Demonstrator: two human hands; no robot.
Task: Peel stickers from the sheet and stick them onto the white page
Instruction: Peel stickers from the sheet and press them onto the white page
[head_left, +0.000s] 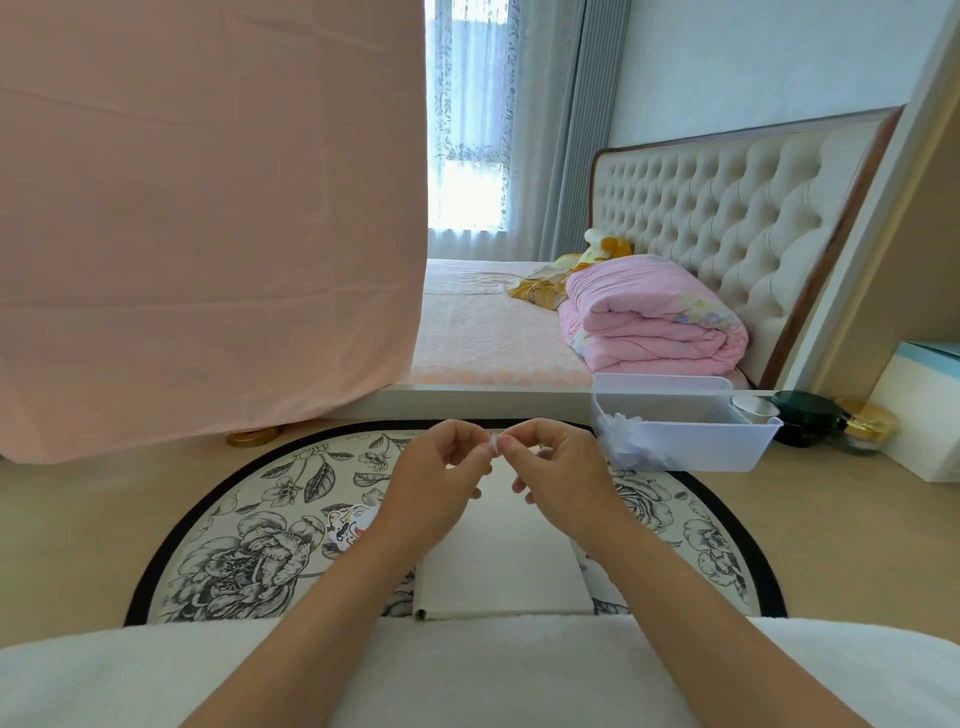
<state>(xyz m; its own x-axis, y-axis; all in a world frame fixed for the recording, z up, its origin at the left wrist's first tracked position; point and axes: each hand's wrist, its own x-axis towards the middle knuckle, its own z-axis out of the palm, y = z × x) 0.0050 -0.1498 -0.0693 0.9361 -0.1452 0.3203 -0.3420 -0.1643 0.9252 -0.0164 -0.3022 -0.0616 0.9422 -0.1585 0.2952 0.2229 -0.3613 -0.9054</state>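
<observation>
The white page (498, 566) lies flat on a round floral mat (249, 561). The sticker sheet (350, 522) lies just left of it, partly under the left forearm. Above the page, the left hand (441, 488) and right hand (558, 483) meet, fingers curled. Both pinch a small white sticker (493, 442), too small to make out its design. A bin (685, 447) of white scraps stands to the right, and the bed (493, 332) lies beyond.

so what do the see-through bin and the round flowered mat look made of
Translucent white rectangular bin: likely plastic, smooth, slightly glossy; its contents show hazily through the wall. Round black-rimmed floral mat: probably printed fabric, matte, no shine; fibre unclear.
</observation>
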